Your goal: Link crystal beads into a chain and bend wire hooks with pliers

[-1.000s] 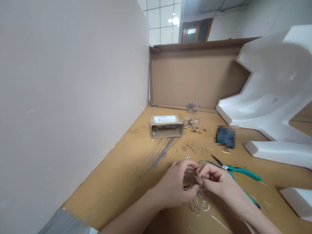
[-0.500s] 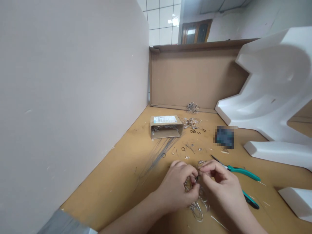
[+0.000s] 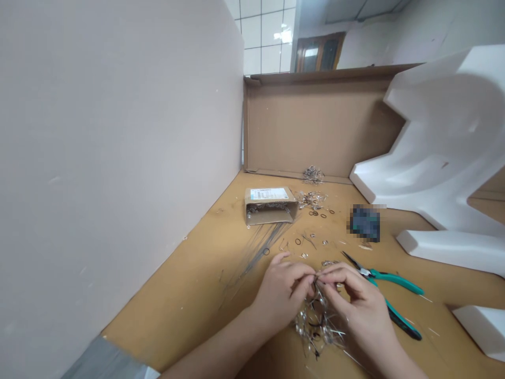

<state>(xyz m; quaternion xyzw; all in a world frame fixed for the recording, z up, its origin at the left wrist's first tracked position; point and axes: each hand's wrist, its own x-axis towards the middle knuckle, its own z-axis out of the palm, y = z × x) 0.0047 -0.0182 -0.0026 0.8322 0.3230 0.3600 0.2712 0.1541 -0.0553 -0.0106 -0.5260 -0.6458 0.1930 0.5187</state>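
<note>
My left hand (image 3: 282, 289) and my right hand (image 3: 357, 297) meet fingertip to fingertip above the table. Both pinch a thin wire piece (image 3: 316, 278), mostly hidden by the fingers. Below it is a tangled bundle of silvery wires (image 3: 315, 323) with clear bits and dark rings among them; whether it hangs or rests on the table I cannot tell. Beside my right hand lie needle-nose pliers (image 3: 396, 279) with green handles, jaws pointing away to the left. Past the fingertips, small metal bits (image 3: 329, 263) and a dark ring (image 3: 298, 241) lie on the tabletop.
An open cardboard box (image 3: 270, 195) with a label holds small clear pieces. Straight grey wires (image 3: 256, 252) fan out before it. Wire heaps (image 3: 313, 173) sit at the back by a cardboard wall (image 3: 315, 126). White foam (image 3: 445, 137) stands right; a pale panel (image 3: 118, 131) stands left.
My fingers have drawn together into a tighter pinch. The wire bundle beneath them has swung and spread, showing more clear bits and dark rings. The view has shifted slightly.
</note>
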